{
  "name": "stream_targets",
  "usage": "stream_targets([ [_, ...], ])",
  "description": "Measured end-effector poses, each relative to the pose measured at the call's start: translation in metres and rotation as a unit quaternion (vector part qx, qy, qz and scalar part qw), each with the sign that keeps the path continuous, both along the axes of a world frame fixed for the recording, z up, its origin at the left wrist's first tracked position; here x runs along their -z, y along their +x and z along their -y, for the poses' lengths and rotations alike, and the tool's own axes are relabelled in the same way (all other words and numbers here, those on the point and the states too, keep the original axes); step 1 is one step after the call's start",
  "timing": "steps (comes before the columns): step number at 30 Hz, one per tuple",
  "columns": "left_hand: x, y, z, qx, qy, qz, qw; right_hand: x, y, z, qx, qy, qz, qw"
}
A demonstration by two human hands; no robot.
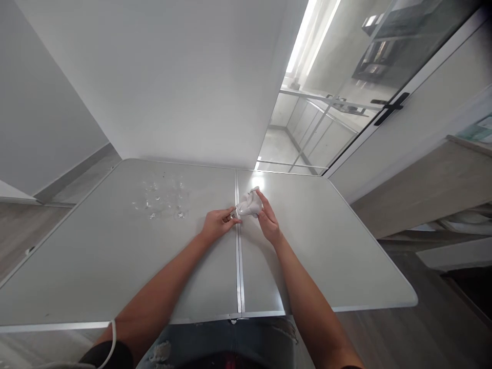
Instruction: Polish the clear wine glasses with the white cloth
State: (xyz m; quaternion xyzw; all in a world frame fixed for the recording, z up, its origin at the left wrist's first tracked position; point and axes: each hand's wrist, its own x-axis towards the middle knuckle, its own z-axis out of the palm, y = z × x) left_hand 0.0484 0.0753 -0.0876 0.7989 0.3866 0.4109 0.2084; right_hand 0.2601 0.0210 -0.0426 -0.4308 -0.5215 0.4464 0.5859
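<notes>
Above the table's middle seam, a glossy white, rounded and folded-looking object (pixel 250 204) is held up; its exact kind I cannot make out. My right hand (pixel 269 219) grips its right side, with the fingers along the upper edge and the thumb lower down. My left hand (pixel 219 224) is closed in a pinch at the object's left side. Something small and clear seems to lie between those fingertips, too small to name. Further left, several small transparent pieces (pixel 154 201) are scattered over the tabletop.
The pale folding table (pixel 96 256) has a metal seam down its middle and a metal rim. A white wall (pixel 184 92) rises behind it. At the right are a glass-paned door with a black handle (pixel 392 108) and a wooden shelf (pixel 426 179).
</notes>
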Motion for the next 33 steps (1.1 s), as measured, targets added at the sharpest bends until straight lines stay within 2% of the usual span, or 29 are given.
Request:
stream_targets([
  [3,-0.0018,0.0019,0.0027,-0.007,0.032,-0.049,0.998,-0.0005,0.0033,-0.0017,-0.046,0.045,0.109,0.992],
  [6,-0.0018,0.001,0.0041,-0.012,0.049,-0.087,0.995,-0.0012,0.006,-0.005,-0.085,0.048,0.173,0.98],
  [9,0.0006,-0.0007,0.0029,-0.016,0.047,-0.092,0.995,-0.0022,0.0043,-0.0075,-0.086,0.045,0.146,0.984],
  [14,0.0057,-0.0014,-0.0023,-0.015,0.044,-0.053,0.998,-0.0048,0.0006,-0.007,-0.03,0.028,-0.023,0.999],
  [16,0.0065,-0.0013,-0.0033,-0.027,0.049,-0.033,0.998,-0.0061,0.0004,-0.006,-0.024,0.033,-0.057,0.998],
  [19,0.0056,-0.0009,-0.0026,-0.035,0.047,-0.038,0.998,-0.0072,-0.0003,-0.0048,-0.033,0.052,0.015,0.998],
  [22,0.0036,-0.0001,-0.001,-0.017,0.042,-0.058,0.997,-0.0066,-0.0014,-0.0051,-0.053,0.049,0.106,0.992],
  [29,0.0044,0.0015,-0.0003,-0.003,0.035,-0.039,0.999,-0.0012,0.0007,-0.0085,-0.032,0.063,0.099,0.993],
  [33,0.0051,0.0022,-0.0017,-0.006,0.036,-0.047,0.998,-0.0013,-0.0032,-0.0074,-0.009,0.047,0.101,0.994],
])
